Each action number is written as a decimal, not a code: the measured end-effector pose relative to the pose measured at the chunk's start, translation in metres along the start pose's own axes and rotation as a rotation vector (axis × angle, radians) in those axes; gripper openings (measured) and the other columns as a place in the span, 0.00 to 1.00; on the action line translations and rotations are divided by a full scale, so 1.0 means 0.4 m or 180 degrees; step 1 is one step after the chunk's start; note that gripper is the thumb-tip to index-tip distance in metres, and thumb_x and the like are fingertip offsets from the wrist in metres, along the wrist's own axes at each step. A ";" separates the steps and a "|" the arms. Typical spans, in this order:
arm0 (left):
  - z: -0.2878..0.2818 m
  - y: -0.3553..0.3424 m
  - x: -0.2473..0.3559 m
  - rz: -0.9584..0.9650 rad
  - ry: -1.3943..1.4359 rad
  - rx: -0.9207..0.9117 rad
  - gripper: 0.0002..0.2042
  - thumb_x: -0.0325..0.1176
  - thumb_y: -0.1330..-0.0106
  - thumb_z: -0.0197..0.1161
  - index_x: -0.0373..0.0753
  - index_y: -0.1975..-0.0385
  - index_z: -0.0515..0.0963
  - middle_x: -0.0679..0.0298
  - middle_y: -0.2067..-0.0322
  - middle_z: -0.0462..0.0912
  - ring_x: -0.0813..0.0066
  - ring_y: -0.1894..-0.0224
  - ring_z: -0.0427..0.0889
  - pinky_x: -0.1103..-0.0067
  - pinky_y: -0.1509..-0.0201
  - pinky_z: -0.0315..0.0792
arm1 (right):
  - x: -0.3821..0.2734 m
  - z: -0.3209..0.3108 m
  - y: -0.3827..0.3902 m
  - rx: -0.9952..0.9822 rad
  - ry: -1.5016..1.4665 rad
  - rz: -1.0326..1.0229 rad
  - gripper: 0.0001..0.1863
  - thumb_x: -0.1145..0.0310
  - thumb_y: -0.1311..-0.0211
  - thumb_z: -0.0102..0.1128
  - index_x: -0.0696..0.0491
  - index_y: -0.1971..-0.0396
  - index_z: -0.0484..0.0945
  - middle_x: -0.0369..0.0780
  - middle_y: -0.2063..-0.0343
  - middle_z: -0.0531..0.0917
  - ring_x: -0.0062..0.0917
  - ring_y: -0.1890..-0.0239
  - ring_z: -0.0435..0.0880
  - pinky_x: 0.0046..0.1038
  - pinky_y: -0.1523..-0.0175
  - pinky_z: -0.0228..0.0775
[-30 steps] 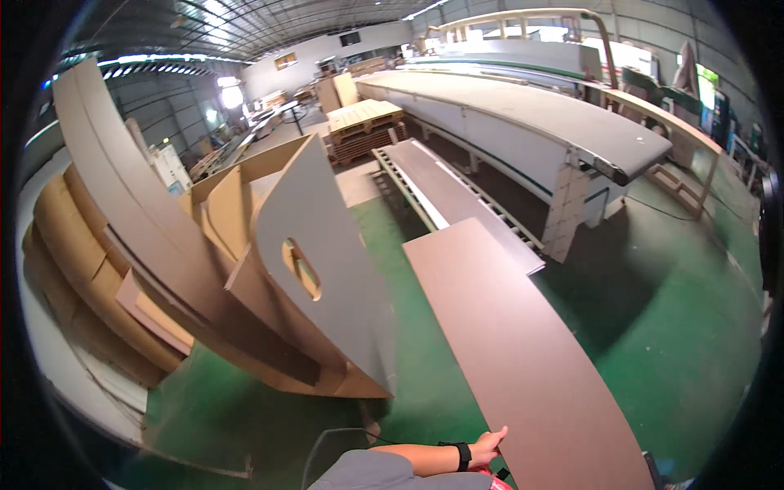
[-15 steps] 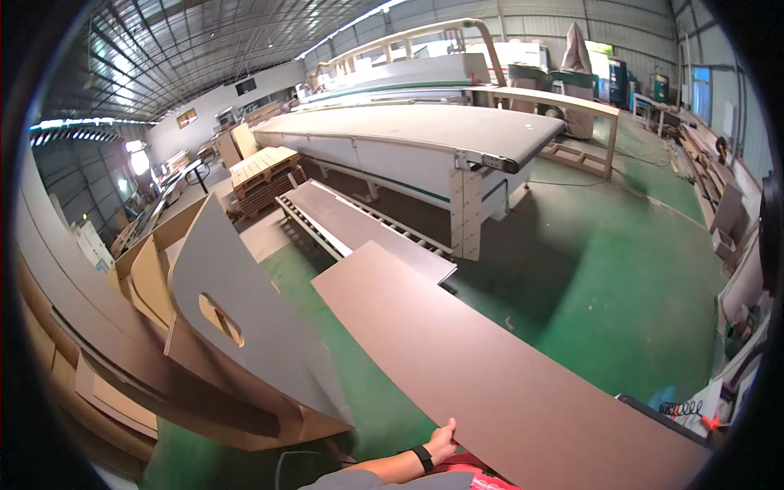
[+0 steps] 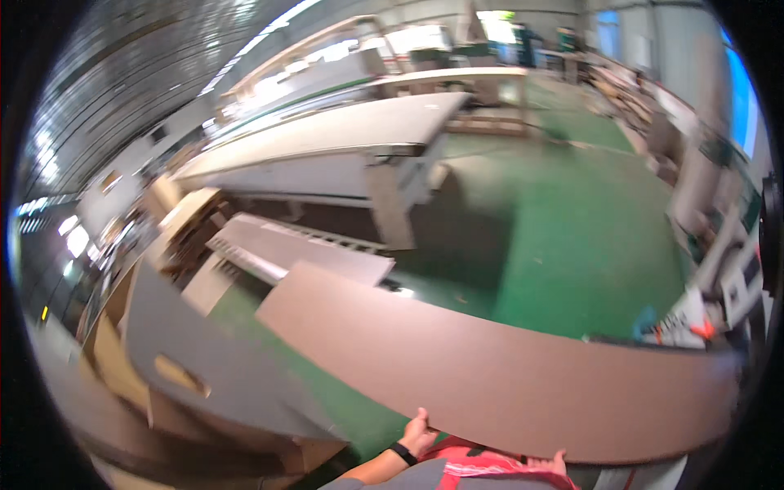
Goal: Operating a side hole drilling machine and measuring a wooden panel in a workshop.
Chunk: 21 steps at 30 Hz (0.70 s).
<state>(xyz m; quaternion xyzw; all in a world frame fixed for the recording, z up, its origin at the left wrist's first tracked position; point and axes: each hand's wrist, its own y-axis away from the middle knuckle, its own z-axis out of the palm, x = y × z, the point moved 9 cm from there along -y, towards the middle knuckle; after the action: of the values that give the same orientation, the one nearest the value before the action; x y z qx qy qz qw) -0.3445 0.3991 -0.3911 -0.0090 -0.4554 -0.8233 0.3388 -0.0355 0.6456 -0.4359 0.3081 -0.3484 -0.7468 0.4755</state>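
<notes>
A long, brownish-pink flat board stretches in front of me from the middle left to the right side. My left hand, with a black band on its wrist, is closed on the board's near edge, thumb up at the rim. Farther right along that same edge, my right hand grips the board; its thumb shows, while most of its fingers are hidden beneath. Red fabric lies against my body between the hands. Beyond the board's far left end, a similar panel rests on a low roller conveyor.
A grey panel structure with an oval cutout stands at left. Behind the rollers is a long belt table. Stacked pallets stand farther back. Machine parts with an orange piece are at right, beyond green floor.
The view has turned right, and the board now lies more crosswise before me. My right hand has come into view at its near edge; my left hand keeps its grip.
</notes>
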 end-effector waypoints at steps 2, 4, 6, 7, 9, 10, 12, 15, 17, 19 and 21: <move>-0.045 -0.021 0.016 0.0022 -0.0025 -0.0275 0.21 0.47 0.20 0.43 0.36 0.43 0.71 0.58 0.43 0.77 0.60 0.40 0.74 0.61 0.32 0.67 | 0.046 0.061 -0.007 -0.0520 -0.0809 0.0493 0.39 0.33 0.35 0.49 0.46 0.33 0.62 0.35 0.34 0.70 0.35 0.32 0.67 0.46 0.29 0.60; -0.069 -0.045 0.026 -0.0117 -0.0101 -0.0380 0.28 0.56 0.23 0.40 0.37 0.39 0.69 0.62 0.39 0.74 0.63 0.35 0.71 0.62 0.30 0.64 | 0.055 0.105 0.027 -0.0611 -0.0137 0.0028 0.38 0.34 0.32 0.46 0.48 0.34 0.62 0.35 0.33 0.67 0.32 0.30 0.63 0.42 0.25 0.54; -0.039 -0.025 0.020 -0.0282 -0.0442 -0.0533 0.26 0.56 0.22 0.39 0.41 0.41 0.71 0.64 0.41 0.77 0.64 0.38 0.73 0.62 0.32 0.66 | 0.046 0.100 0.036 -0.0237 -0.0158 -0.0117 0.36 0.36 0.32 0.49 0.48 0.36 0.66 0.36 0.36 0.71 0.32 0.32 0.67 0.42 0.26 0.55; -0.162 -0.117 0.032 -0.0366 -0.0422 -0.0820 0.28 0.58 0.23 0.39 0.42 0.39 0.71 0.65 0.40 0.76 0.65 0.36 0.72 0.63 0.32 0.65 | 0.058 0.121 0.028 -0.0470 0.0065 -0.0136 0.36 0.35 0.33 0.49 0.47 0.36 0.66 0.35 0.37 0.72 0.31 0.33 0.67 0.41 0.27 0.56; -0.169 -0.089 -0.008 -0.1623 -0.0854 -0.0255 0.44 0.60 0.30 0.54 0.41 0.24 0.44 0.52 0.24 0.47 0.52 0.25 0.52 0.56 0.26 0.55 | 0.048 0.111 0.026 -0.0092 -0.0102 -0.0103 0.34 0.36 0.32 0.50 0.46 0.37 0.66 0.35 0.40 0.74 0.30 0.34 0.69 0.39 0.28 0.58; -0.113 -0.023 0.018 -0.1178 -0.1331 0.0667 0.40 0.57 0.33 0.61 0.41 0.28 0.56 0.46 0.30 0.61 0.51 0.31 0.65 0.59 0.31 0.65 | 0.041 0.115 0.038 -0.0017 -0.0119 -0.0149 0.33 0.39 0.29 0.48 0.47 0.36 0.65 0.37 0.38 0.73 0.30 0.33 0.68 0.38 0.27 0.57; -0.064 0.021 0.012 -0.1247 -0.1919 0.0462 0.39 0.57 0.33 0.61 0.41 0.28 0.56 0.46 0.30 0.62 0.51 0.32 0.66 0.59 0.31 0.65 | 0.038 0.105 0.049 0.0009 -0.0150 -0.0279 0.30 0.43 0.27 0.49 0.49 0.36 0.64 0.40 0.37 0.72 0.32 0.33 0.68 0.38 0.26 0.56; -0.009 0.048 -0.019 -0.1308 -0.2484 0.0234 0.39 0.57 0.32 0.61 0.41 0.28 0.57 0.46 0.31 0.63 0.50 0.32 0.66 0.59 0.32 0.66 | 0.012 0.085 0.080 0.0001 -0.0019 -0.0474 0.29 0.49 0.26 0.53 0.54 0.36 0.64 0.47 0.38 0.72 0.35 0.37 0.74 0.39 0.31 0.65; 0.020 0.056 -0.026 -0.1333 -0.2723 0.0135 0.38 0.57 0.32 0.60 0.41 0.29 0.58 0.46 0.32 0.64 0.50 0.33 0.67 0.59 0.32 0.66 | 0.035 0.068 0.095 -0.0158 0.1529 0.0181 0.35 0.48 0.29 0.56 0.59 0.34 0.61 0.52 0.35 0.69 0.36 0.41 0.78 0.36 0.38 0.74; 0.038 0.060 -0.034 -0.1369 -0.2932 0.0041 0.38 0.58 0.32 0.60 0.41 0.29 0.58 0.46 0.32 0.64 0.50 0.33 0.67 0.59 0.33 0.67 | -0.003 0.041 0.121 0.0093 0.2120 -0.0197 0.31 0.49 0.29 0.57 0.62 0.42 0.71 0.55 0.42 0.77 0.35 0.50 0.85 0.35 0.49 0.81; 0.046 0.068 -0.031 -0.1363 -0.3074 0.0005 0.38 0.58 0.32 0.60 0.41 0.29 0.59 0.46 0.32 0.65 0.50 0.34 0.68 0.59 0.33 0.67 | -0.150 0.109 0.223 0.0562 0.3539 -0.1551 0.26 0.49 0.30 0.56 0.58 0.76 0.81 0.40 0.76 0.87 0.31 0.73 0.87 0.33 0.69 0.76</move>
<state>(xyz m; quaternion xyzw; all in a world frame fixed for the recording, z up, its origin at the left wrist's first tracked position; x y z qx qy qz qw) -0.3248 0.4101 -0.3641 -0.2938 -0.5518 -0.7758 -0.0854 -0.0042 0.6840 -0.3310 0.7605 -0.0282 -0.5297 0.3744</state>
